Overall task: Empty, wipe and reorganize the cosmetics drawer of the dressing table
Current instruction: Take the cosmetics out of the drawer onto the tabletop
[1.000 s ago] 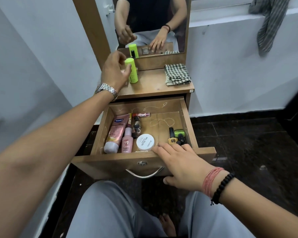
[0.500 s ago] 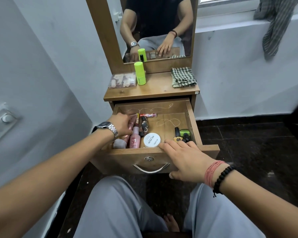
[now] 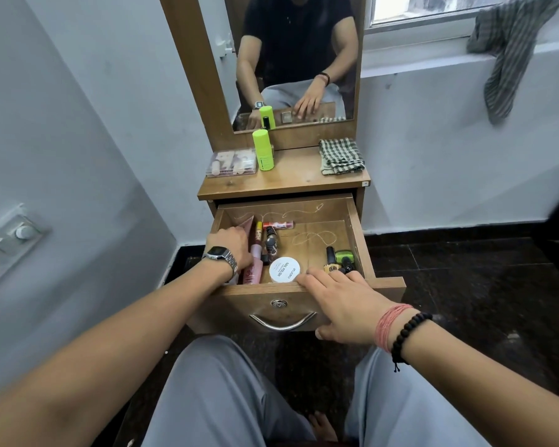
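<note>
Head view: drawer (image 3: 355, 221) pulled open below dressing table top (image 3: 304, 179). Left hand (image 3: 233, 245) inside at left, fingers curled around pink tube (image 3: 246, 225). Right hand (image 3: 342, 301) rests flat on front edge, fingers relaxed, holding nothing. White round tin (image 3: 284, 269), nail polish bottle (image 3: 330, 261) remain inside. Green bottle (image 3: 262, 150), checked cloth (image 3: 341, 155) on top.

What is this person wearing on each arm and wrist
Both forearms are bare, with no sleeves in view. The left hand has a silver metal-link watch with a dark rectangular face. The right hand has wound pinkish-red thread and a black bead bracelet with a small tassel.
</note>
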